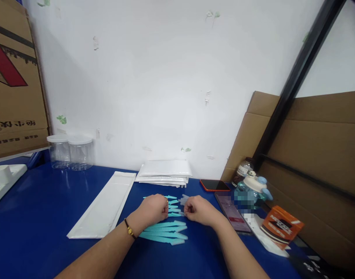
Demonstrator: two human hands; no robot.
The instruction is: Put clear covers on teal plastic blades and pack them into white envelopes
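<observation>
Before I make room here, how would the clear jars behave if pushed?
The jars are probably light: see-through, nothing visible inside. Standing upright, they'd likely slide under a gentle push; knocked over, their round sides could roll.

Looked like a small packing workspace: white mailers (164,170) were stacked at the blue table's (43,209) back edge, clear jars (81,157) stood near its back-left corner, cardboard (319,155) lined the right edge, scuffed wall (151,77) behind.

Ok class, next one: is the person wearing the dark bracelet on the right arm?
No, the bracelet sits just behind the left hand.
</observation>
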